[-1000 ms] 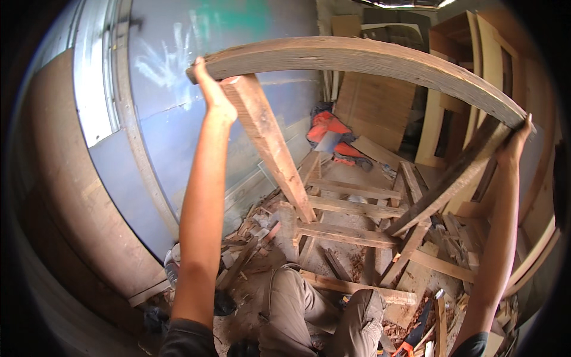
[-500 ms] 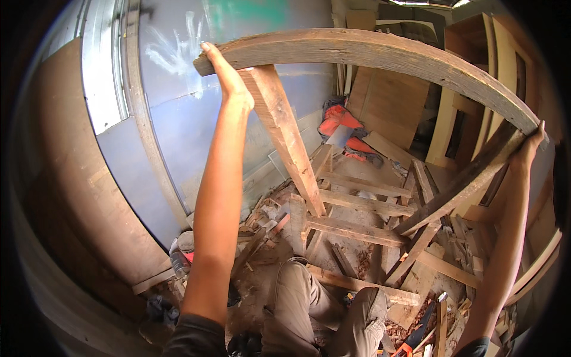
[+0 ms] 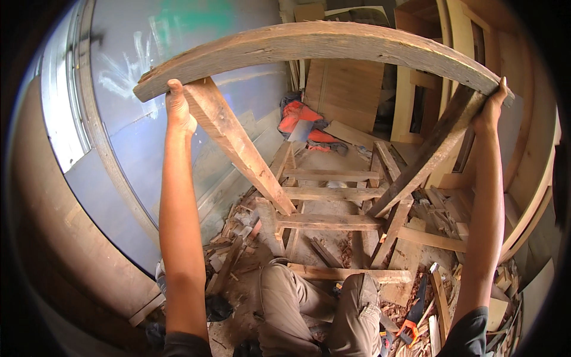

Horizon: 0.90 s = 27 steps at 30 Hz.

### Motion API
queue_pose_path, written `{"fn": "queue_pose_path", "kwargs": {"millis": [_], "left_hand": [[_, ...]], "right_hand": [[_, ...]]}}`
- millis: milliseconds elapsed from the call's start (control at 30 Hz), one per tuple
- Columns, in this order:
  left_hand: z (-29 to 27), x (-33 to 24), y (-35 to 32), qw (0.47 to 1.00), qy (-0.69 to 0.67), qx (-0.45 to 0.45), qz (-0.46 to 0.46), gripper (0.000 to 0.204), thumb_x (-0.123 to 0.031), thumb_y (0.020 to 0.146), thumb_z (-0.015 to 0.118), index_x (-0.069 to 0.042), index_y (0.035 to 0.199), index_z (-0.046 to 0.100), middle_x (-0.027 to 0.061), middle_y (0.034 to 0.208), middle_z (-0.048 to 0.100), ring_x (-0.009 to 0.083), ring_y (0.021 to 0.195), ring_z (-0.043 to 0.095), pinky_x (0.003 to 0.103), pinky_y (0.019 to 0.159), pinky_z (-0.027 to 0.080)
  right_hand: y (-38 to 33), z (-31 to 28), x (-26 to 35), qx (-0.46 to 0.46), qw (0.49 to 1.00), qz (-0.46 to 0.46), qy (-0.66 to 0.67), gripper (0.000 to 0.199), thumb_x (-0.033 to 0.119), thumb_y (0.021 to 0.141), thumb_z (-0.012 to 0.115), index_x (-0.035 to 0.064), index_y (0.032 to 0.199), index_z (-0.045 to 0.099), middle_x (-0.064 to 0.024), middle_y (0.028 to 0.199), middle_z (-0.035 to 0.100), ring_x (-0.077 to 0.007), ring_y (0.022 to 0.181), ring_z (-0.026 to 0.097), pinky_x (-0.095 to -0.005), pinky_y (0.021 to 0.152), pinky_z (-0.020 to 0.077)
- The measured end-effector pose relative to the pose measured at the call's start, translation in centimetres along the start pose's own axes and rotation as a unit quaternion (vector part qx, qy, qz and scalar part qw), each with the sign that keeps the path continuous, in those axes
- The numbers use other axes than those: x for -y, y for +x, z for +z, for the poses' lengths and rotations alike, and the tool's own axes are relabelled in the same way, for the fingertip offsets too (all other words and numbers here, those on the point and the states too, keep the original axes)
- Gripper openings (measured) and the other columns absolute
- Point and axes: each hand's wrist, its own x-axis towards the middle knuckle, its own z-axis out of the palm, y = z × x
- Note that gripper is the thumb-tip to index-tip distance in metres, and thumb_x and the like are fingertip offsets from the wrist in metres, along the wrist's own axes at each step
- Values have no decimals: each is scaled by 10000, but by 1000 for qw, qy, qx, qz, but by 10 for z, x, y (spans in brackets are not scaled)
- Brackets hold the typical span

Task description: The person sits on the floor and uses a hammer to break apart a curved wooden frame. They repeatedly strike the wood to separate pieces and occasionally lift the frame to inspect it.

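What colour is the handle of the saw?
Mostly orange; the saw handle shows best in the head view.

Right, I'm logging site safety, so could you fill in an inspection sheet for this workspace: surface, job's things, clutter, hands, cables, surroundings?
Surface: dirt-coloured floor, strewn with wood shavings and offcuts.
Job's things: weathered wooden beam, raised; paler leg under its left end, darker leg under its right; slatted wooden frame below. Fastenings cannot be made out.
Clutter: orange-handled handsaw at lower right; orange-and-dark bundle beyond the frame.
Hands: left hand holds the beam near its left end, right hand near its right end.
Cables: nothing seen.
Surroundings: blue-grey wall panel with white and green paint marks at left; plywood board at the back; cabinet-like wooden units at right.
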Motion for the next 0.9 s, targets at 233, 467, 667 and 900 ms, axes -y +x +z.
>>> {"fn": "queue_pose_path", "kwargs": {"millis": [233,467,667,900], "left_hand": [[3,-2,-1,1000,-8,-20,13,1402,-872,559,682,28,1518,198,206,1554,274,325,1454,281,469,1198,285],[-16,8,14,994,-98,33,-28,1191,-806,710,625,-22,1523,246,132,1546,319,268,1442,303,430,1206,281],[-16,12,17,999,-45,-24,17,1250,-801,645,718,-3,1504,285,181,1534,342,296,1444,316,439,1204,277],[-9,9,14,999,-53,-12,4,1280,-803,614,741,4,1498,286,178,1526,347,296,1436,328,447,1200,283]], "right_hand": [[-1,0,-2,7,1000,-3,-2,1011,755,821,597,-20,1443,410,-150,1427,469,-285,1275,494,-424,1091,393],[18,-13,-5,54,998,13,2,819,786,845,507,108,1302,568,-91,1312,584,-270,1216,542,-454,1061,426],[7,-12,2,88,995,28,34,766,714,852,580,67,1262,557,-124,1226,616,-267,1130,598,-445,1039,454],[3,-13,10,54,998,2,14,910,754,810,604,45,1368,481,-136,1383,521,-269,1241,528,-456,1078,415]]}}
